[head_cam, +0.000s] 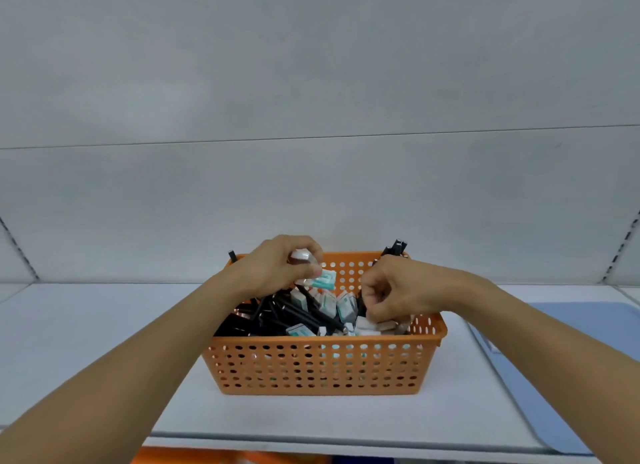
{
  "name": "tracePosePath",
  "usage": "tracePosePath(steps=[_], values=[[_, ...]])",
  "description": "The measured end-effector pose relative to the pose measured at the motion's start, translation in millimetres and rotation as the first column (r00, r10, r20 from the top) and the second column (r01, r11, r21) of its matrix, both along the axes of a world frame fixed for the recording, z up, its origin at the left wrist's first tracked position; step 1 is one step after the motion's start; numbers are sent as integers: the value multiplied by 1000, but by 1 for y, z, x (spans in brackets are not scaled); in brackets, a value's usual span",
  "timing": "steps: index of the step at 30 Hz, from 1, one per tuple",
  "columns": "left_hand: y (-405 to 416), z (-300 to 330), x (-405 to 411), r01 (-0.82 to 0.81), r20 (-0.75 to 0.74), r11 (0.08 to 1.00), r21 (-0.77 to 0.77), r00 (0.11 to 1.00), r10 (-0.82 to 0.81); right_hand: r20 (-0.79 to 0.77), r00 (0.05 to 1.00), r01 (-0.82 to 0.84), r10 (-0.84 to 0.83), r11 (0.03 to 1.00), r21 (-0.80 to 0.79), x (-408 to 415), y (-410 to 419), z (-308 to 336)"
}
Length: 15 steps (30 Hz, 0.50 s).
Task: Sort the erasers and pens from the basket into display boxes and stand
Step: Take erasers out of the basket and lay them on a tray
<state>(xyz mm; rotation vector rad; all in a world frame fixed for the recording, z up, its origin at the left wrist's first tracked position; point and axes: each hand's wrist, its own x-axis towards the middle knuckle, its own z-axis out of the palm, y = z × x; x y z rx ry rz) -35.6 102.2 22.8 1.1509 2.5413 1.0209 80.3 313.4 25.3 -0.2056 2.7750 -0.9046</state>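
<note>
Fingers of the right hand (388, 295) are curled down into the orange basket (322, 366), their tips closing on pale erasers (375, 325) heaped in its near right corner, though how many they pinch cannot be told. That basket sits on a white shelf (104, 342), and its perforated front wall faces the person. Inside it, toward the left, lies a tangle of black pens (277, 316), with more white-and-teal erasers piled against them at the middle. Above the basket's left half, the left hand (277, 266) is raised, its fingers and thumb gripping a small clutch of erasers, one teal-wrapped eraser (325, 279) jutting out below the thumb. A few pens lean up over the basket's far right corner, and one pen end pokes over the far left corner. Right of the basket a blue mat (571, 359) lies on the shelf. Behind the basket rises a plain grey back panel (311, 82).
</note>
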Motion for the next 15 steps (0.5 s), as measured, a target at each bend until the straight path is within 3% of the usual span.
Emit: tracePosePath(steps=[2,6,9,12,15], values=[[-3,-1,6,-58,51,997,56,997,55,52,998,-24,23,1000,15,-1,-1,-2],[-4,-7,21,-191,147,970,153,975,169,134,985,-137,106,959,249,-7,-10,-5],[-6,-9,31,-256,248,940,226,948,198,126,984,-160,125,930,330,-10,-14,-6],[-10,-8,39,-303,336,905,298,921,198,67,988,-154,141,942,297,-6,-11,-5],[-14,-5,48,-359,433,855,374,883,182,-10,996,-82,84,990,118,-1,-5,-1]])
